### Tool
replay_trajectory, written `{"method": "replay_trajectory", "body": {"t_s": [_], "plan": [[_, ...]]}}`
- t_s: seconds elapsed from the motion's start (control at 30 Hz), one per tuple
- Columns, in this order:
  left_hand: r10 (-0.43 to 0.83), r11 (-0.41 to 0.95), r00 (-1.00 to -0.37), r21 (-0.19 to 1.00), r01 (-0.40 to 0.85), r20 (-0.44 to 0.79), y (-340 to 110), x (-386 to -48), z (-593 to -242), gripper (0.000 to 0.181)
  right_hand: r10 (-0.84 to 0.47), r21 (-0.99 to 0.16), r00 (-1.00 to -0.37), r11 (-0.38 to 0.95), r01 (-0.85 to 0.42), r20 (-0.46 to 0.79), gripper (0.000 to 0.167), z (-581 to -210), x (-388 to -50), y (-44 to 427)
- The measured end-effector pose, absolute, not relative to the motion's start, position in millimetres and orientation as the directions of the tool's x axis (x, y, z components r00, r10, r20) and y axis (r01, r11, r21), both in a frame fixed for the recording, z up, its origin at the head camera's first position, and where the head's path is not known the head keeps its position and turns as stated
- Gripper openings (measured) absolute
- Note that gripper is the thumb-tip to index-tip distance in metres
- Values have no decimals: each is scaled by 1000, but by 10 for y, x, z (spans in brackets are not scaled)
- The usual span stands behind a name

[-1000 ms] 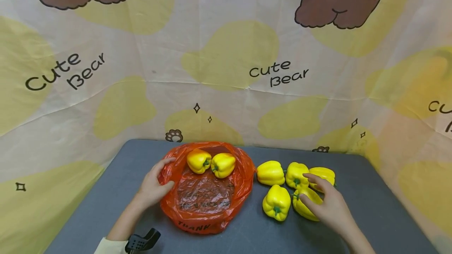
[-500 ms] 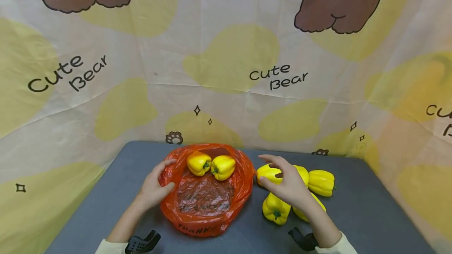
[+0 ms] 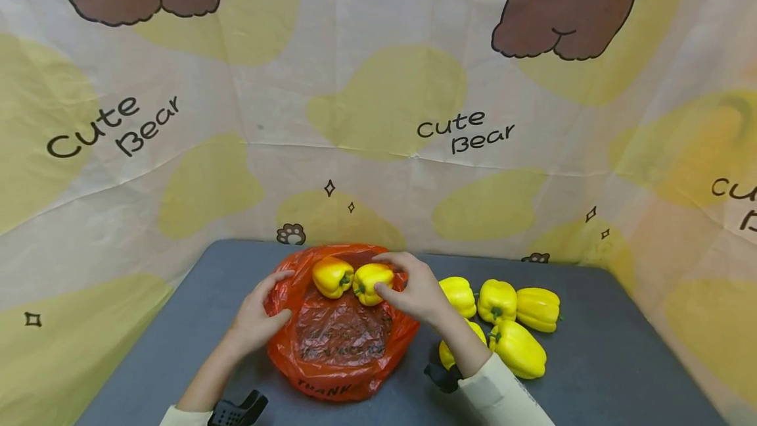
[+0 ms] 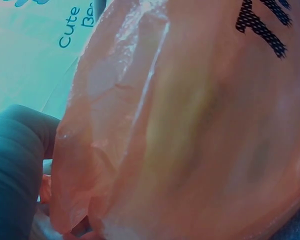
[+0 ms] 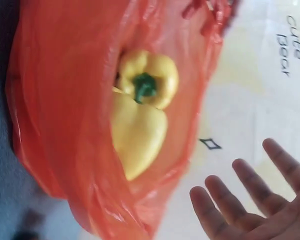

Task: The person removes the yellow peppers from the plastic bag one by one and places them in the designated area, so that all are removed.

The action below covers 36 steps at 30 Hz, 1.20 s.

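A red plastic bag (image 3: pixel 340 380) stands on the table with its mouth spread wide, two yellow bell peppers lying inside against its far side. My left hand (image 3: pixel 254 317) holds the bag's left rim; in the left wrist view a bent finger (image 4: pixel 17 165) goes behind the bag's edge. Over the bag's right rim reaches my right hand (image 3: pixel 416 288), beside the right-hand bell pepper (image 3: pixel 371 283). The right wrist view shows its fingers (image 5: pixel 222 200) straight and spread, apart from the peppers. The other bell pepper (image 3: pixel 331 277) lies just to the left.
Several more yellow bell peppers, such as this one (image 3: pixel 518 349), lie on the grey table (image 3: pixel 615 347) to the right of the bag. My right forearm partly covers two of them. A printed cloth (image 3: pixel 378 97) hangs behind the table.
My right hand has moved left from over the loose bell peppers to the bag's right side, with its fingers spread throughout. The left hand stays at the bag's rim.
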<state>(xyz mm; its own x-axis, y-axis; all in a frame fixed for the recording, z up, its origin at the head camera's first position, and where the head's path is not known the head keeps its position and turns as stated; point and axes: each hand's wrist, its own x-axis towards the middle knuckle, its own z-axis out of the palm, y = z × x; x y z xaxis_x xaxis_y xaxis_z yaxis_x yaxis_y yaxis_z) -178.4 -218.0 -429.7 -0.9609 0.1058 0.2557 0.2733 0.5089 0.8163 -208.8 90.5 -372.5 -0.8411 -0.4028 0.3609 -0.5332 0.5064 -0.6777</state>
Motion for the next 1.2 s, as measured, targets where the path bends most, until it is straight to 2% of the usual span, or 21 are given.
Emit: {"method": "replay_trajectory", "body": {"t_s": [0.4, 0.6, 0.97, 1.2], "plan": [[115, 507, -956, 812, 291, 271, -2181, -1790, -4295, 62, -450, -589, -869, 652, -477, 206, 46, -3956, -2378, 675], [118, 508, -957, 811, 289, 266, -2167, -1782, -4272, 62, -453, -577, -868, 660, -481, 205, 42, -4026, -2465, 618], [105, 547, -957, 788, 284, 272, -2169, -1784, -4270, 61, -422, -621, -884, 644, -447, 199, 37, -4095, -2543, 542], [105, 547, -957, 788, 282, 270, -2170, -1778, -4260, 61, -404, -611, -895, 666, -428, 186, 37, -4153, -2557, 525]]}}
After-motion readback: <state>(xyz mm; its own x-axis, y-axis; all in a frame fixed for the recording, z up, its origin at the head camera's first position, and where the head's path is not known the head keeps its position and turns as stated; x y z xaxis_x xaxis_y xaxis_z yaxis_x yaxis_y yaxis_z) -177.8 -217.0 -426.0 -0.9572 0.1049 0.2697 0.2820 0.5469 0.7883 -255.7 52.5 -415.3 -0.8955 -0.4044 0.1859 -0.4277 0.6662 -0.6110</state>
